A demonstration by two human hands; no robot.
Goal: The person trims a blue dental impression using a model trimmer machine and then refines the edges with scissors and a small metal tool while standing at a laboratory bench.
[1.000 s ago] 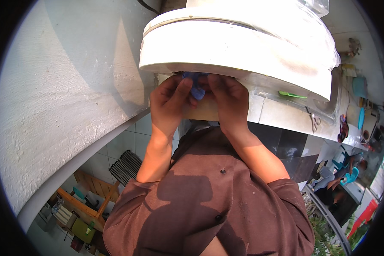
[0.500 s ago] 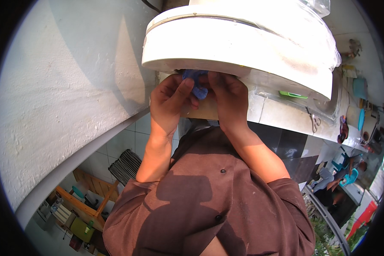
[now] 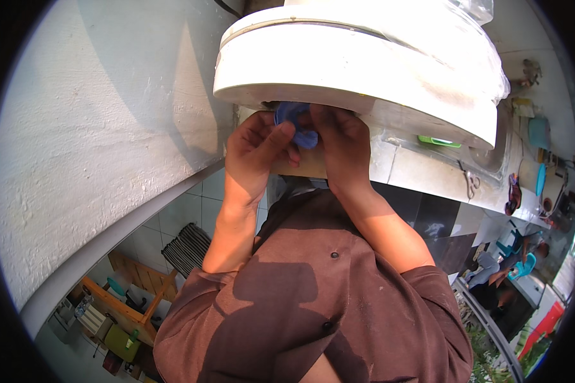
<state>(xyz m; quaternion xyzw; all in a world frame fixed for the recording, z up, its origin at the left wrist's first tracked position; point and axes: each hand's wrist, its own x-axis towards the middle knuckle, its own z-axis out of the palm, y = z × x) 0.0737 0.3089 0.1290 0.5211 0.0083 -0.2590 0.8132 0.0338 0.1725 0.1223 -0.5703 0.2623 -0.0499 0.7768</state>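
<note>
A crumpled blue piece of thin, soft material (image 3: pixel 305 138) is stretched between my two hands, just under the front edge of a large white rounded object (image 3: pixel 351 67). My left hand (image 3: pixel 254 145) pinches its left side between thumb and curled fingers. On the other side my right hand (image 3: pixel 346 145) grips it, its fingertips partly hidden in shade below the white edge. Whether the material is cloth or plastic I cannot tell. Clear plastic film (image 3: pixel 485 54) covers the right part of the white object.
A pale wall (image 3: pixel 108 127) rises close on my left. Along the tiled counter (image 3: pixel 421 169) to the right lie scissors (image 3: pixel 471 184) and a green item (image 3: pixel 439 141), near a sink (image 3: pixel 501 150). A wooden frame (image 3: pixel 118 313) stands lower left; people (image 3: pixel 492 290) sit far right.
The blue material has shifted slightly and opened into a more rounded, looped shape between my fingers. Both hands keep nearly the same place and grip.
</note>
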